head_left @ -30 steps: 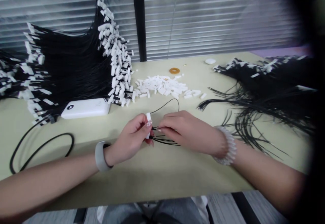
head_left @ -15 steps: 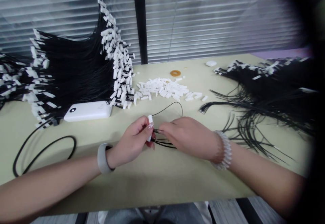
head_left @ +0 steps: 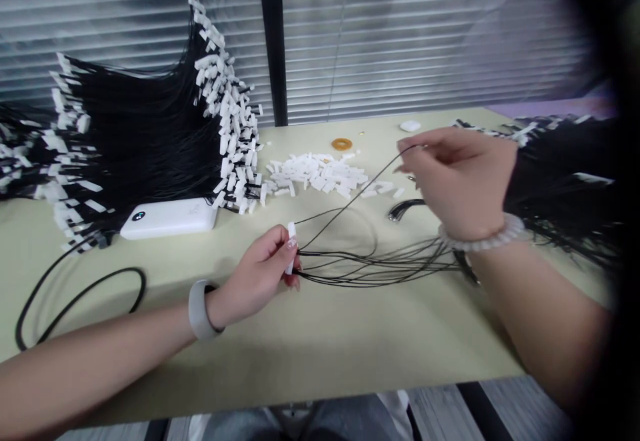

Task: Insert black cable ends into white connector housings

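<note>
My left hand pinches a small white connector upright above the table, with several thin black wires running out of it to the right. My right hand is raised over the table, its fingers pinched on one black wire that stretches down to the connector. A grey band sits on my left wrist and a white bead bracelet on my right.
A pile of loose white connectors lies mid-table. A tall heap of black wires with white connectors fills the left, a white power bank and black cable below it. More black wires lie right. An orange ring sits far back.
My right hand has lifted from beside the connector up and to the right, drawing one black wire out taut. My left hand has kept still on the connector.
</note>
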A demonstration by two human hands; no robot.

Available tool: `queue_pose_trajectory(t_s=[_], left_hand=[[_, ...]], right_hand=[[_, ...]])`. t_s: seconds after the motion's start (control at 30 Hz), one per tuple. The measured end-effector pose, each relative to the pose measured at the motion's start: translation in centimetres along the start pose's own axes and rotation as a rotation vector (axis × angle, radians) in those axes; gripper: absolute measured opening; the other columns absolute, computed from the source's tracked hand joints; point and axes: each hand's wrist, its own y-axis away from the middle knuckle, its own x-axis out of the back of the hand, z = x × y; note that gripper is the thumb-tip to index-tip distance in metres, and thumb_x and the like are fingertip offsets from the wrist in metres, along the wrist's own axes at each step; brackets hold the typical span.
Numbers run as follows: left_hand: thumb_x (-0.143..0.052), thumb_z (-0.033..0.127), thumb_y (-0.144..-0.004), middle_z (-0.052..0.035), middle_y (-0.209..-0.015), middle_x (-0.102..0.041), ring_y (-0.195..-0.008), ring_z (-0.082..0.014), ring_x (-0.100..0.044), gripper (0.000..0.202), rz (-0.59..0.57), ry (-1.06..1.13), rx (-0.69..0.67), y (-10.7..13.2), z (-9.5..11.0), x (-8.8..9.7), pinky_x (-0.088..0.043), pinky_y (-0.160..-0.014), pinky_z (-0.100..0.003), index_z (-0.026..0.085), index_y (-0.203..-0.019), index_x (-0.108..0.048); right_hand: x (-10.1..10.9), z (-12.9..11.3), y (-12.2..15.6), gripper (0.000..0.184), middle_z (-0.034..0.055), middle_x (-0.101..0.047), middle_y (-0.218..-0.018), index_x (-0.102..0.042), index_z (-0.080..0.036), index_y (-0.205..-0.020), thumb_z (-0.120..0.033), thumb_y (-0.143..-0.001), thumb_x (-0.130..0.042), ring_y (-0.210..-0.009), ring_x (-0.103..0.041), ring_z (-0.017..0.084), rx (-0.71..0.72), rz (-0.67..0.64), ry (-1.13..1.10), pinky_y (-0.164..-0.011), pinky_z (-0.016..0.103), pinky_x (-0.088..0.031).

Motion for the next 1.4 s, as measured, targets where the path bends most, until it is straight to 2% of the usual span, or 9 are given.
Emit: queue_pose_trajectory(t_s=[0.17,0.27,0.37,0.4,0.5,0.6,0.7,0.8,1.4], left_hand=[[-0.041,0.038,-0.088,0.0028,-0.068,-0.049,-0.053,-0.0068,-0.051,0.025,-0.014,-0.029,-0.004,0.0,0.0,0.0,-0.043,-0.053,-0.022,0.017,-0.074,-0.040],[-0.040,0.038,-0.089,0.0029,-0.069,-0.049,-0.054,-0.0069,-0.052,0.024,-0.029,-0.037,-0.001,0.1,0.0,0.0,-0.044,-0.054,-0.022,0.017,-0.075,-0.040],[-0.039,0.038,-0.089,0.0033,-0.068,-0.049,-0.054,-0.0066,-0.051,0.025,-0.039,-0.040,0.005,0.1,-0.1,0.1,-0.043,-0.054,-0.021,0.017,-0.075,-0.039],[-0.039,0.038,-0.089,0.0033,-0.068,-0.049,-0.054,-0.0065,-0.051,0.025,-0.038,-0.043,0.003,0.0,-0.1,0.1,-0.043,-0.053,-0.021,0.017,-0.075,-0.039],[-0.038,0.038,-0.089,0.0033,-0.068,-0.049,-0.054,-0.0063,-0.051,0.025,-0.035,-0.054,-0.004,0.0,-0.1,0.1,-0.043,-0.053,-0.021,0.017,-0.076,-0.039],[-0.039,0.038,-0.089,0.0032,-0.069,-0.048,-0.055,-0.0064,-0.051,0.024,-0.040,-0.069,-0.009,0.0,-0.1,0.2,-0.043,-0.054,-0.021,0.017,-0.076,-0.039],[-0.039,0.038,-0.089,0.0033,-0.069,-0.048,-0.055,-0.0066,-0.050,0.024,-0.048,-0.087,-0.016,0.1,-0.2,0.1,-0.044,-0.054,-0.022,0.018,-0.077,-0.040],[-0.039,0.039,-0.089,0.0034,-0.069,-0.047,-0.057,-0.0072,-0.050,0.024,-0.058,-0.108,-0.021,0.2,-0.2,0.1,-0.045,-0.054,-0.022,0.018,-0.077,-0.039],[-0.040,0.036,-0.088,0.0029,-0.070,-0.043,-0.063,-0.0083,-0.047,0.022,-0.086,-0.145,-0.011,0.3,-0.1,-0.1,-0.047,-0.055,-0.022,0.019,-0.076,-0.038]], right_hand=[[0.5,2.5,-1.9,0.025,0.0179,-0.055,-0.111,-0.057,-0.012,-0.105,-0.022,-0.082,-0.051,-0.088,-0.059,0.021,-0.131,0.117,-0.437,-0.065,0.031,-0.047],[0.7,2.1,-2.1,0.028,0.0166,-0.055,-0.109,-0.051,-0.015,-0.112,-0.024,-0.089,-0.039,-0.076,-0.059,0.014,-0.244,0.067,-0.487,-0.062,0.028,-0.046],[0.2,0.4,-1.0,0.041,0.0070,-0.061,-0.082,-0.036,-0.022,-0.128,-0.021,-0.088,-0.043,-0.055,-0.053,0.009,-0.284,-0.155,-0.457,-0.052,0.025,-0.043],[-0.1,-0.4,-0.4,0.041,0.0042,-0.061,-0.076,-0.038,-0.022,-0.126,-0.021,-0.086,-0.046,-0.052,-0.052,0.009,-0.278,-0.254,-0.446,-0.050,0.025,-0.043],[-1.1,-2.8,1.6,0.014,0.0005,-0.061,-0.069,-0.059,-0.019,-0.093,-0.025,-0.082,-0.053,-0.050,-0.050,0.008,-0.200,-0.553,-0.304,-0.047,0.022,-0.041],[-1.7,-4.4,3.4,0.015,-0.0018,-0.060,-0.065,-0.062,-0.019,-0.072,-0.028,-0.081,-0.054,-0.054,-0.049,0.007,-0.019,-0.694,-0.156,-0.052,0.021,-0.039],[-2.0,-4.9,4.3,0.016,-0.0023,-0.059,-0.066,-0.064,-0.019,-0.073,-0.024,-0.083,-0.053,-0.060,-0.050,0.007,0.109,-0.729,-0.118,-0.060,0.021,-0.038],[-2.2,-4.8,4.6,0.019,-0.0031,-0.056,-0.061,-0.064,-0.018,-0.071,-0.023,-0.083,-0.051,-0.057,-0.047,0.005,0.149,-0.778,-0.077,-0.058,0.020,-0.036],[-1.9,-5.1,4.6,0.021,-0.0031,-0.049,-0.057,-0.065,-0.016,-0.071,-0.023,-0.083,-0.050,-0.053,-0.042,0.004,0.193,-0.818,-0.112,-0.054,0.019,-0.033]])
